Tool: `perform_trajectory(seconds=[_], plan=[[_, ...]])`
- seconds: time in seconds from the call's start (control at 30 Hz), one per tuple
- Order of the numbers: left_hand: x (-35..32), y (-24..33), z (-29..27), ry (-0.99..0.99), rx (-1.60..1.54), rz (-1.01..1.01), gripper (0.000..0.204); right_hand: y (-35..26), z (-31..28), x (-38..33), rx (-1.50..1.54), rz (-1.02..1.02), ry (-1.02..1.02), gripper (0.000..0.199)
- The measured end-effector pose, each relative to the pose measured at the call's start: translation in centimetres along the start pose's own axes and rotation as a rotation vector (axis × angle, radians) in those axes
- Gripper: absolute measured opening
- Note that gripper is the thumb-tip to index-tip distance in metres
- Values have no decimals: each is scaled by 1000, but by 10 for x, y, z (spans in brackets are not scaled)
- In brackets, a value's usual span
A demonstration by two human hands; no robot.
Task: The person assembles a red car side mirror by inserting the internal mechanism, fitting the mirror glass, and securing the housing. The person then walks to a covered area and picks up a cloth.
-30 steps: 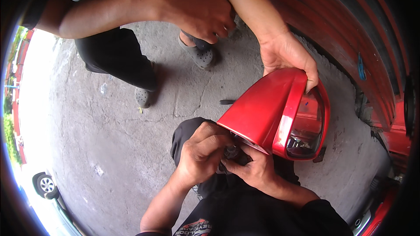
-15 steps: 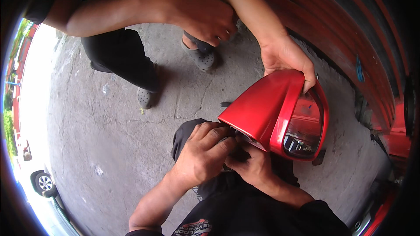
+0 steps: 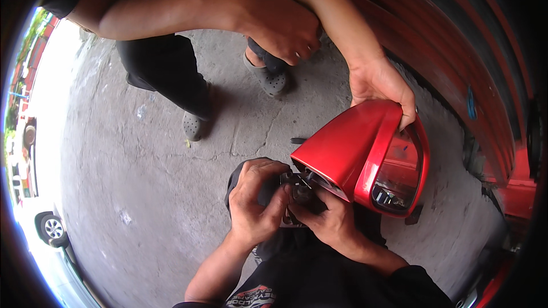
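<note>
A red car side mirror [image 3: 342, 145] is held tilted over my lap, its glass facing right. From its lower left end juts a dark mounting base [image 3: 301, 193] with small metal parts. My left hand [image 3: 251, 197] grips the left side of this base, its thumb and fingers closed at the edge. My right hand [image 3: 331, 217] is closed round the base from below right, close under the red housing; some of its fingers are hidden. A co-worker's hand [image 3: 381, 82] supports the top of the housing, with the thumb over its edge by the glass.
The co-worker's other hand [image 3: 285, 25] hangs above the concrete floor [image 3: 142, 177], near a grey clog [image 3: 268, 80]. Red ribbed metal panelling [image 3: 434, 40] runs along the right. At the far left stands a car with a visible wheel [image 3: 52, 227].
My left hand has shifted slightly left and its fingers have drawn back, uncovering more of the dark base. The mirror and co-worker's hand appear slightly lower and farther right.
</note>
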State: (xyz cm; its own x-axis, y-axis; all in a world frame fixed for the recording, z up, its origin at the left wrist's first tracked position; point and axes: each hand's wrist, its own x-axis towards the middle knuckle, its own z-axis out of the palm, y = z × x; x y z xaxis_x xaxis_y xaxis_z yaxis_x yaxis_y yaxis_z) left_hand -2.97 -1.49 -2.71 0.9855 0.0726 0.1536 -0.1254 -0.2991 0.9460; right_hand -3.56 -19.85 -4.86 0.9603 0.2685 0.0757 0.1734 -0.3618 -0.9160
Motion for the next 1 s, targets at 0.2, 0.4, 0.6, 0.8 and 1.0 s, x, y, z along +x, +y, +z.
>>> perform_trajectory(seconds=[0.2,0.4,0.6,0.8,1.0], plan=[[-1,11,1,-76,207,2,45,5,4,-4,58,45,-6,36],[-2,13,11,-87,148,-118,39,8,4,-5,69,23,-15,35],[0,24,20,-85,6,-442,34,10,8,-2,64,-82,28,29],[7,25,15,-196,-97,-523,33,0,7,3,20,-146,87,26],[13,23,1,-250,-288,-656,34,14,11,1,88,-68,20,28]])
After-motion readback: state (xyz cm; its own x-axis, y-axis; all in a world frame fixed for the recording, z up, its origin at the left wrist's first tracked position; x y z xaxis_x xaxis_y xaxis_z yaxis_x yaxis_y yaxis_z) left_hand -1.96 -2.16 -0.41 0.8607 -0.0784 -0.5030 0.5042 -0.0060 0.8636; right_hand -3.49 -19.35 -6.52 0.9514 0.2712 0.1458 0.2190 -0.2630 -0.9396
